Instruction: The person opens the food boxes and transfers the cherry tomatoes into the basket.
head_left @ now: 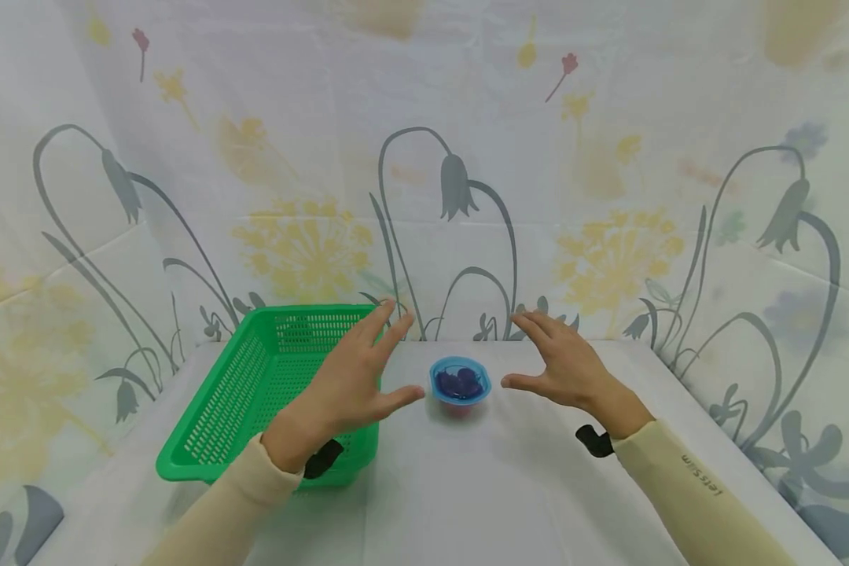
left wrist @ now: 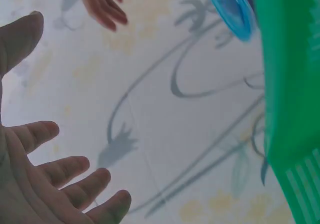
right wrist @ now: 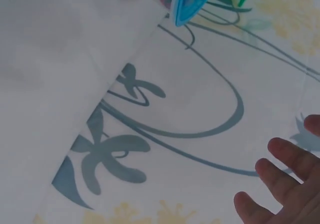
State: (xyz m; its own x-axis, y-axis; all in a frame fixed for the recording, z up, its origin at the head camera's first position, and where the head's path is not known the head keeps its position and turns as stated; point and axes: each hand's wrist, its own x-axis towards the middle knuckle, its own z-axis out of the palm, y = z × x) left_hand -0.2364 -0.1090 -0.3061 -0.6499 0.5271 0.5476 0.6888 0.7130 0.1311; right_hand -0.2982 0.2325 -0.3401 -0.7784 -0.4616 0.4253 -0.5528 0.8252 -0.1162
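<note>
A small round tub with a clear, blue-rimmed lid (head_left: 460, 380) stands on the white table; dark purple pieces show through the lid, and reddish ones at its side in the right wrist view. My left hand (head_left: 350, 369) is held in the air left of the tub, over the right side of a green basket (head_left: 212, 409), fingers spread and holding nothing. On the tub's other side my right hand (head_left: 562, 362) hovers with fingers extended and thumb apart, also holding nothing. Neither hand touches the tub. Only part of the lid (left wrist: 232, 8) shows in the left wrist view.
The green basket has slotted walls and stands on the left half of the table (head_left: 502, 503). Behind the table hangs a white cloth (head_left: 424, 79) printed with grey and yellow flowers. Black straps (head_left: 594, 440) are on both wrists.
</note>
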